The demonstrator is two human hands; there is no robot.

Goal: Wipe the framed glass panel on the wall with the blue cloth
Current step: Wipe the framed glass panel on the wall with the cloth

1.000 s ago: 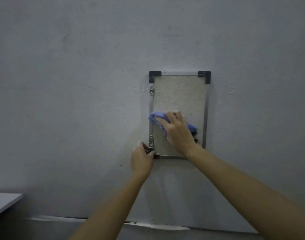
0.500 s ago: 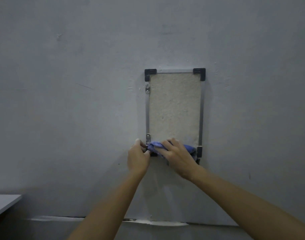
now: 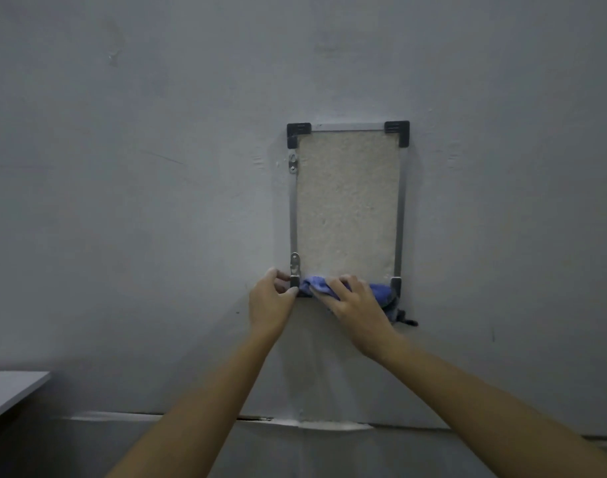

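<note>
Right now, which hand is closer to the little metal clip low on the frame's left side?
Left. The left hand pinches the frame just below the clip; the right hand presses the blue cloth farther right.

right hand on blue cloth, panel bottom edge

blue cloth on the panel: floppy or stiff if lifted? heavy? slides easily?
Probably floppy: the blue cloth is bunched in folds under the right hand, and a dark end droops below the frame. Likely light, since fingers pressing on it alone hold it against the upright panel. How easily it slides on the glass cannot be told.
</note>
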